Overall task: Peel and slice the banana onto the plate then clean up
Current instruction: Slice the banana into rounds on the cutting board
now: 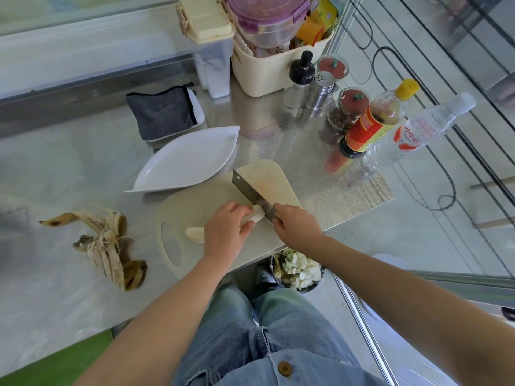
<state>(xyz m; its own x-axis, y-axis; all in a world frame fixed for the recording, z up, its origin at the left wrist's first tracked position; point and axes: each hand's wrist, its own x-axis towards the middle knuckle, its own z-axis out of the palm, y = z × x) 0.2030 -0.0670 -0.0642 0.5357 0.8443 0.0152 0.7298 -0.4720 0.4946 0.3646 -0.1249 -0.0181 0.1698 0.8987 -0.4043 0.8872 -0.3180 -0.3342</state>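
A peeled banana lies on the cream cutting board. My left hand curls over its middle and holds it down, so only its two ends show. My right hand grips the handle of a cleaver, whose blade stands at the banana's right end. A white leaf-shaped plate with nothing on it lies just beyond the board. The banana peel lies spread on the counter to the left.
A folded grey cloth sits behind the plate. Spice jars, a shaker and bottles crowd the back right, with a cream storage bin behind them. A waste bin with scraps stands on the floor below the counter edge.
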